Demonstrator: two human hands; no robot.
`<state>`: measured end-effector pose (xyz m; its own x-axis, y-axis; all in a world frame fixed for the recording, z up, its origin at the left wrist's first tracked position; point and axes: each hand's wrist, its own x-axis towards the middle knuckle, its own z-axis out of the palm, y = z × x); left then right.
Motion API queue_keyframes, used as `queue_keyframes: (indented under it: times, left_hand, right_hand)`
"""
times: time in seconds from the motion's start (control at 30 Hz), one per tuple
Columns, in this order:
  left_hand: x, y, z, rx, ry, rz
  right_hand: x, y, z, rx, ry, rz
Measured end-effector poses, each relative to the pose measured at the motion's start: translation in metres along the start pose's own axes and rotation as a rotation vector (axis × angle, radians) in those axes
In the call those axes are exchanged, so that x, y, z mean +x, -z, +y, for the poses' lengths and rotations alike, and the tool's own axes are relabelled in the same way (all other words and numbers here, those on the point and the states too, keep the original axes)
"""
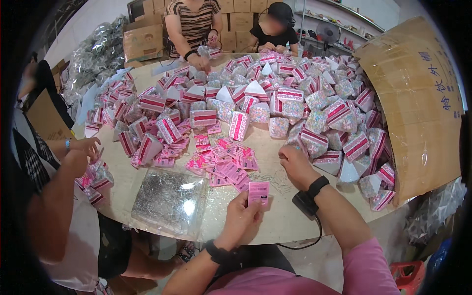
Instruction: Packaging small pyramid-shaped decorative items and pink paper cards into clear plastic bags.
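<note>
My left hand [240,219] holds a pink printed card [258,193] upright near the table's front edge, the thumb and fingers closed on it. To the right, my right hand [296,164] is low over the table with its fingers bent together. Whatever those fingers pinch, if anything, is hidden or too small to name. Beside them, thin clear strands [273,181] are scattered on the tabletop. Beyond my left hand lies a loose heap of pink cards [228,164]. A large pile of cake-slice-shaped pieces [239,126], white and pink with speckled sides, spreads behind the cards.
A clear plastic bag [169,201] full of thin strands lies left of my left hand. A big cardboard flap [413,108] borders the pile at right. Co-workers' hands [200,62] are at the far side, and another person's hand [88,147] is at left. A black cable hangs by my right wrist.
</note>
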<state>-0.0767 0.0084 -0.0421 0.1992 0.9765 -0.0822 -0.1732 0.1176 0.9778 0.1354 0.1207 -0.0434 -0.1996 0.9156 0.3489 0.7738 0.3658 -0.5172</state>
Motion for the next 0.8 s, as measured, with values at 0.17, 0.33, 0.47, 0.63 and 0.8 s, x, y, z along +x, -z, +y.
queue_keyframes:
  times: [0.17,0.33,0.47,0.63,0.8]
  left_hand:
    - [0.0,-0.001,-0.001,-0.05,0.012,-0.009]
    - [0.0,-0.001,0.001,-0.032,0.012,-0.015]
    - [-0.001,0.0,-0.001,-0.045,0.008,-0.019]
    - [-0.001,0.002,-0.002,-0.024,0.016,-0.022]
    - [-0.001,0.002,0.0,-0.029,0.038,-0.039]
  right_hand:
    - [-0.002,-0.003,0.001,-0.068,0.01,0.012]
    - [-0.003,-0.006,0.004,-0.085,-0.015,0.013]
    - [-0.003,0.006,0.0,0.048,-0.01,-0.04]
    - [-0.006,0.018,-0.008,0.004,-0.044,-0.155]
    - [-0.012,0.004,-0.014,-0.05,-0.095,0.056]
